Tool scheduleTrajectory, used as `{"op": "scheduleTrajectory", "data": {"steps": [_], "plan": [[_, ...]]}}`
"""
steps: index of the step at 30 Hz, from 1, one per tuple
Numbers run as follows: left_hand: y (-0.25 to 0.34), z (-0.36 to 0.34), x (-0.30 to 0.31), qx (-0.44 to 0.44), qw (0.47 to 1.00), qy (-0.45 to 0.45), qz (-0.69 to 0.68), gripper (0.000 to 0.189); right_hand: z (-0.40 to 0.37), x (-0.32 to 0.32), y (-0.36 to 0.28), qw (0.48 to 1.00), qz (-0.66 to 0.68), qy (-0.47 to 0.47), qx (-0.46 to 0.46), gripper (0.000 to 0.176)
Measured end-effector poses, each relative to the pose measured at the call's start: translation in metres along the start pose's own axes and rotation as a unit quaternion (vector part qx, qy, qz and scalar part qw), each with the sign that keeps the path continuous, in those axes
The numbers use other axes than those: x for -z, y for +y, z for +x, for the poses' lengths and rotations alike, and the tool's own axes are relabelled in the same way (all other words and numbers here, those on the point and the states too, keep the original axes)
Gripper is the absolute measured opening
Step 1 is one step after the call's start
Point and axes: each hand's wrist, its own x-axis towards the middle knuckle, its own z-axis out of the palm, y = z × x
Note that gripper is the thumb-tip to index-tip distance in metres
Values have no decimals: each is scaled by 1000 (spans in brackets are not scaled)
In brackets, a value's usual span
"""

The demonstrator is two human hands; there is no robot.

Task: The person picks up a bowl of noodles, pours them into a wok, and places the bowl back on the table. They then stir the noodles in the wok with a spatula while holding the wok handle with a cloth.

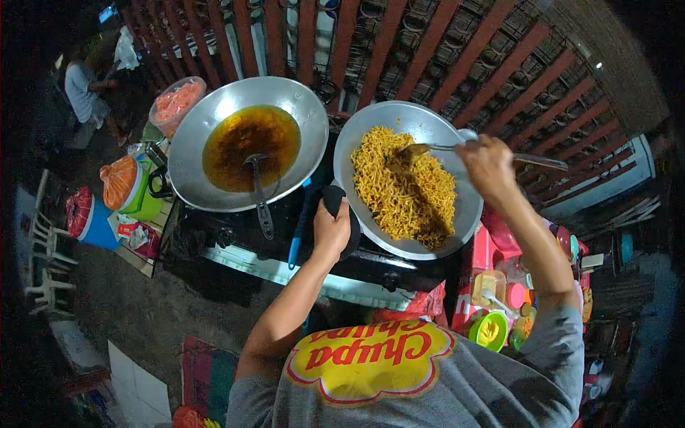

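My right hand is closed round the handle of a metal ladle, whose head rests in a heap of yellow-brown noodles. The noodles lie in a wide metal wok. At the left rim of this wok, my left hand grips a black cloth. Left of it stands a second wok of brown liquid, with a slotted spatula leaning in it.
A blue-handled utensil lies between the woks. At right are containers and a green bowl; at left, a tub of orange food and a green bucket. Red slats stand behind. A person sits far left.
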Motion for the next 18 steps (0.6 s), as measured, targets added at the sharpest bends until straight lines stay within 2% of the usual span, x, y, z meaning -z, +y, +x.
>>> {"op": "scheduleTrajectory", "data": {"steps": [1,3,5,7,8,9,11,12,13,15,16,18], "plan": [[16,-7,3,26,1000,0,-1,38,3,-35,-19,994,-45,-96,3,13],[23,-11,4,50,999,-2,-1,37,7,-39,-33,995,-19,-83,50,26],[17,-9,5,33,999,-15,-9,37,1,-44,-19,996,24,-70,47,25],[13,-7,5,28,999,-19,-8,37,-9,-34,4,994,80,-69,-12,22],[11,-6,5,24,1000,-18,-8,37,-16,-14,14,996,49,-47,-51,19],[8,-5,4,26,999,-19,-7,37,-26,3,25,997,57,3,-43,15],[4,-1,3,41,999,-28,-15,36,-42,34,22,990,18,-122,-75,14],[3,-1,3,42,999,-33,-14,36,-52,28,14,980,-13,-198,-31,13],[2,-1,3,29,999,-32,-30,37,-63,-14,-5,972,-44,-229,-11,14],[4,-2,1,17,998,-32,-48,37,-72,-39,-19,993,60,-103,-16,14],[6,-1,2,31,998,-33,-38,38,-74,-54,-15,996,63,-56,17,12],[9,-4,5,48,998,-41,-27,41,-67,-23,-3,995,51,-88,-3,12]]}}
